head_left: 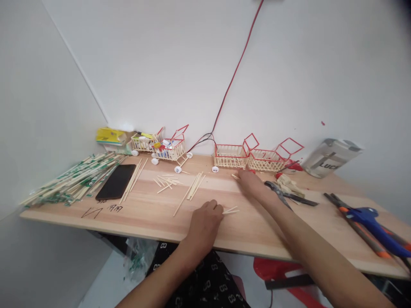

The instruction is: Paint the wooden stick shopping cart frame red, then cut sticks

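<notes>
My left hand (206, 220) rests low over the front of the wooden table, fingers closed on a few short wooden sticks (231, 210) that fan out to the right. Further back, my right hand (252, 183) reaches close to a small wooden cart (229, 160); its fingers are closed around a short stick (235, 176), of which only one end shows. Left of my hands lie several longer sticks (194, 188) in a loose bundle and a scatter of short pieces (167, 182).
More model carts (170, 152) with red handles line the wall. A phone (116, 182) and a pile of wrapped chopsticks (77, 177) lie left. Pliers (279, 194), a glue gun (369, 218) and a tilted clear container (332, 158) are right. A red cable (236, 70) hangs behind.
</notes>
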